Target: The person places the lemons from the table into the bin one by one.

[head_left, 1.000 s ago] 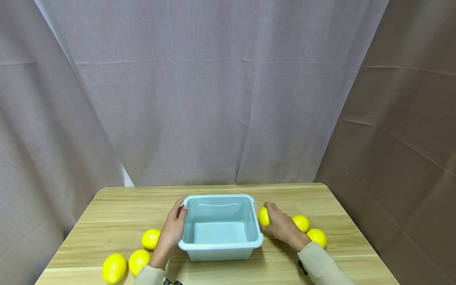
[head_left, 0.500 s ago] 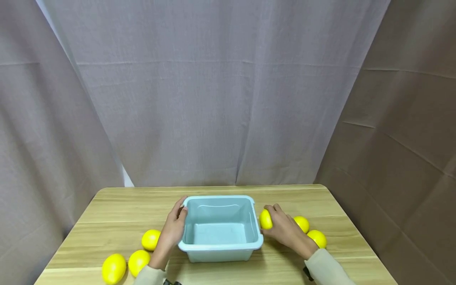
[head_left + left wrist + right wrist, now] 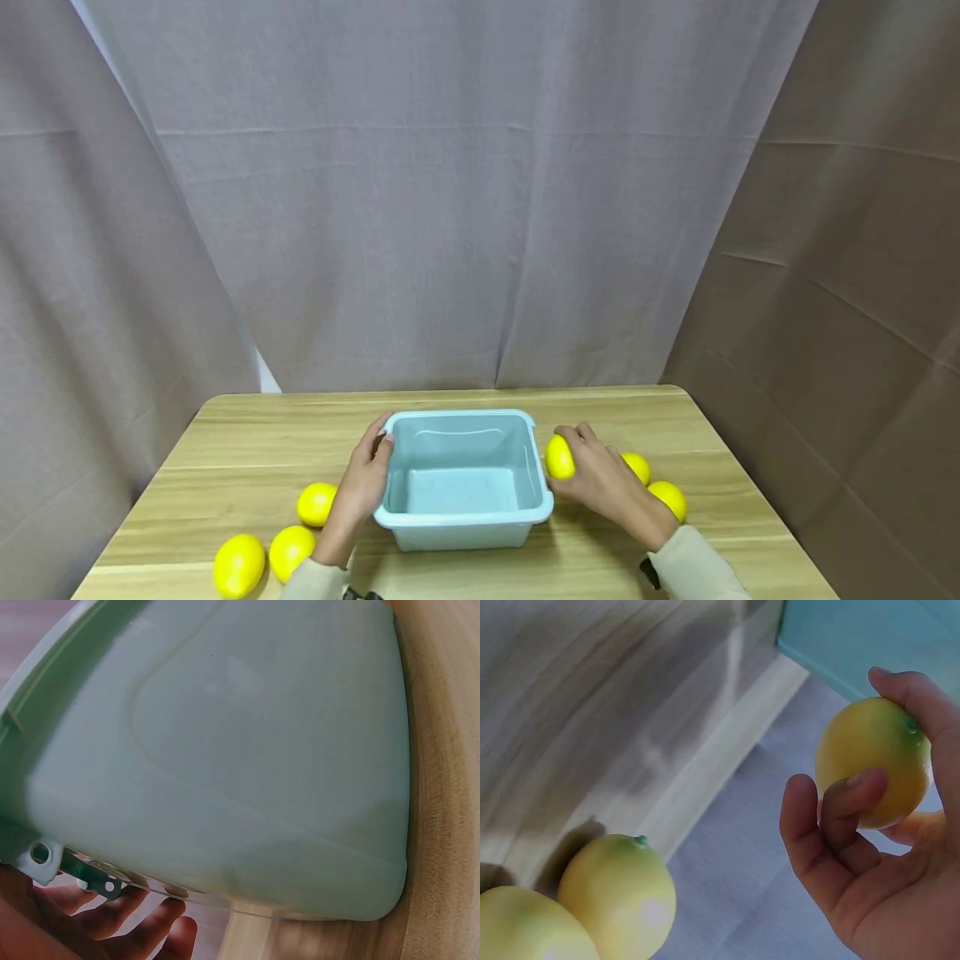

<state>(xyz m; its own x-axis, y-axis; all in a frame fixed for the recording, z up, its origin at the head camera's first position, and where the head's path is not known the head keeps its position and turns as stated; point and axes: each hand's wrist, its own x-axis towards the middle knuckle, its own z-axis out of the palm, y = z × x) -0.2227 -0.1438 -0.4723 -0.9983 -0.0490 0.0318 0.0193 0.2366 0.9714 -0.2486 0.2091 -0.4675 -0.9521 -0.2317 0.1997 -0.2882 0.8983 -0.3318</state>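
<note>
A light blue plastic bin [image 3: 463,521] stands on the table with nothing inside it. My left hand [image 3: 363,479] holds its left side near the far corner, thumb at the rim. In the left wrist view, several fingers [image 3: 154,926] reach along the bin's outer wall [image 3: 247,750]. To the right of the bin, my right hand [image 3: 600,479] grips a yellow lemon [image 3: 558,457] beside the rim. The right wrist view shows this lemon [image 3: 870,750] with a green stem end, held between thumb and curled fingers.
Two lemons lie behind the right hand, one farther back [image 3: 637,467] and one nearer [image 3: 667,500]. Left of the bin are three more: a far lemon [image 3: 316,504], a middle lemon [image 3: 292,553] and a near lemon [image 3: 239,566]. Grey curtains [image 3: 375,250] hang beyond the wooden table [image 3: 247,450].
My right wrist and forearm have swung a little to the right, while the lemon stays in the fingers near the bin's rim. The left hand and the bin have hardly moved.
</note>
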